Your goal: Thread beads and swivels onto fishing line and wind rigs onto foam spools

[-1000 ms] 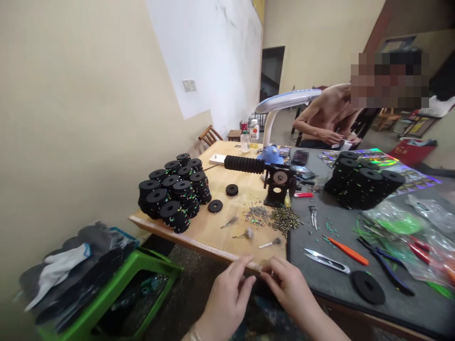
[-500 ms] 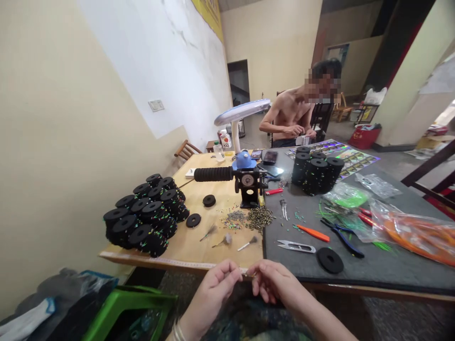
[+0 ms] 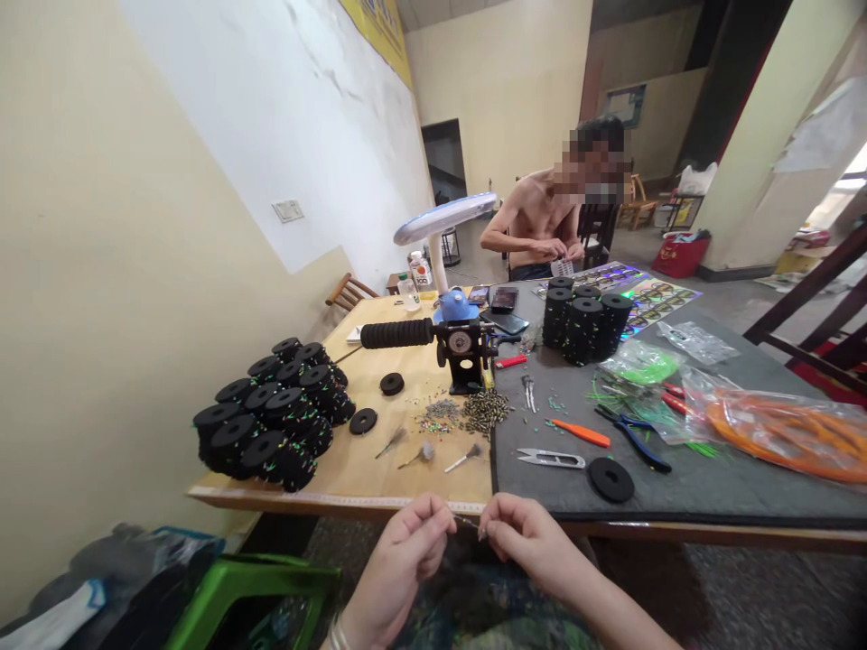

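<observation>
My left hand (image 3: 405, 551) and my right hand (image 3: 525, 537) are held close together just below the near edge of the wooden table (image 3: 379, 456). Both pinch the ends of a thin, short piece of wire or line (image 3: 467, 521) stretched between their fingertips; it is too small to name surely. On the table just beyond lie small feathered pieces (image 3: 424, 453), a heap of small beads (image 3: 484, 411), silver snips (image 3: 550, 459) and a black foam disc (image 3: 610, 478).
Stacks of black foam spools (image 3: 271, 424) fill the table's left part, more spools (image 3: 583, 323) stand farther back. A black winder with a foam handle (image 3: 433, 338), a lamp (image 3: 443, 221), pliers (image 3: 633, 433) and plastic bags (image 3: 778, 424) are there. Another person (image 3: 542, 230) sits at the far end. A green stool (image 3: 250, 591) stands lower left.
The view has lifted and swung right, showing more of the room. My hands have drawn slightly back from the table edge, still pinching the thin piece between them.
</observation>
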`<state>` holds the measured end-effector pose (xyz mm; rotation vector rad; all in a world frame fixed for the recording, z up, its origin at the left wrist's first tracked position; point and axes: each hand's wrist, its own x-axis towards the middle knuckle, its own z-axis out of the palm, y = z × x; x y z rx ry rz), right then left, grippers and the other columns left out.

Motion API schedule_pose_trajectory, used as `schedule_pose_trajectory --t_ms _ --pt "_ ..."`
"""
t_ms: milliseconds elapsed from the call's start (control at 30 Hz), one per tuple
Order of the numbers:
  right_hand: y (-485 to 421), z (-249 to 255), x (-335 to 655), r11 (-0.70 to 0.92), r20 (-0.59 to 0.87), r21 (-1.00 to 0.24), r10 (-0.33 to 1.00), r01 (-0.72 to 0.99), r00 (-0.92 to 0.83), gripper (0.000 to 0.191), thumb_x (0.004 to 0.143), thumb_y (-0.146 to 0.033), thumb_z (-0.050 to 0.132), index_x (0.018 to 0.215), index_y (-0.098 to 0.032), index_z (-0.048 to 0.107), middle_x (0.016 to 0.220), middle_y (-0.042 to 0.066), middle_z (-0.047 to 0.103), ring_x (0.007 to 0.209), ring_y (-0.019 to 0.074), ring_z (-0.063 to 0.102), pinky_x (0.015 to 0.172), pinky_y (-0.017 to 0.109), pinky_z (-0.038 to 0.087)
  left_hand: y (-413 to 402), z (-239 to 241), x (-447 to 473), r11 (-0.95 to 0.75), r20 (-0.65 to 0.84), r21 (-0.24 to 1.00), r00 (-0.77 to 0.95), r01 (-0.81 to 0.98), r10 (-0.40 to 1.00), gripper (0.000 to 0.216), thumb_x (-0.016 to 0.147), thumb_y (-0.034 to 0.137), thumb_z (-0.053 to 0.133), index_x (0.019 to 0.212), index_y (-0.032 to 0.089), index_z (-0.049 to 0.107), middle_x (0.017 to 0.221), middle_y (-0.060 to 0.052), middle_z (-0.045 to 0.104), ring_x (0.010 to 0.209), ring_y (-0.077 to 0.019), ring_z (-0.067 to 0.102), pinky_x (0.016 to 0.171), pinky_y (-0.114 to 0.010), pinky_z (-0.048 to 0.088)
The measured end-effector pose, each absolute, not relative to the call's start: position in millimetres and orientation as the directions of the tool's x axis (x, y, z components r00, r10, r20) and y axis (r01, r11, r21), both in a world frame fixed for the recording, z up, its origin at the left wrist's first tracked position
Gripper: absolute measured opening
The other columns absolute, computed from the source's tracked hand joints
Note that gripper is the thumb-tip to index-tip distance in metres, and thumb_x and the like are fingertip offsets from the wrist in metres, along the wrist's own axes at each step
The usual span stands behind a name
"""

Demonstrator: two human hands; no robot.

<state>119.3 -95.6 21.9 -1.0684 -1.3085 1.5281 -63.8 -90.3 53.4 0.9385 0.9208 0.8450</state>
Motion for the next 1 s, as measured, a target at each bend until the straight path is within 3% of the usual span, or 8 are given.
schedule_pose_trajectory --t_ms 433,867,1000 --pt "-110.0 18.9 123.5 -0.014 -0.022 -0.999 0.967 0.032 -0.255 0.016 0.084 -0.029 0.047 0.072 -0.019 0.05 0.055 -0.005 0.05 0.05 0.0102 0.043 0.05 0.02 0.035 -99.4 67.9 -58.2 0.391 -0.236 0.838 0.391 -0.382 0.889 0.029 0.075 0.038 0.071 0.068 0.015 0.053 0.047 0.012 0.022 0.043 -0.0041 0.012 0.044 -0.021 0.011" --pt "-114.7 15.3 138.8 0.077 0.029 -0.977 0.972 0.199 -0.234 0.017 0.084 -0.021 0.047 0.073 -0.017 0.059 0.06 0.001 0.066 0.058 0.0147 0.058 0.059 0.023 0.042 -104.5 71.9 -55.7 0.466 -0.227 0.769 0.493 -0.438 0.84 0.027 0.077 0.034 0.07 0.067 0.015 0.053 0.046 0.012 0.019 0.04 -0.0033 0.012 0.042 -0.02 0.012" --pt "-113.8 17.1 141.7 0.129 0.067 -0.952 0.973 0.278 -0.223 0.02 0.086 -0.021 0.048 0.078 -0.017 0.065 0.07 0.003 0.071 0.065 0.017 0.064 0.064 0.025 0.046 -105.1 72.1 -55.6 0.47 -0.225 0.769 0.504 -0.434 0.834 0.026 0.077 0.033 0.071 0.066 0.015 0.055 0.045 0.012 0.019 0.04 -0.0032 0.012 0.042 -0.02 0.012"
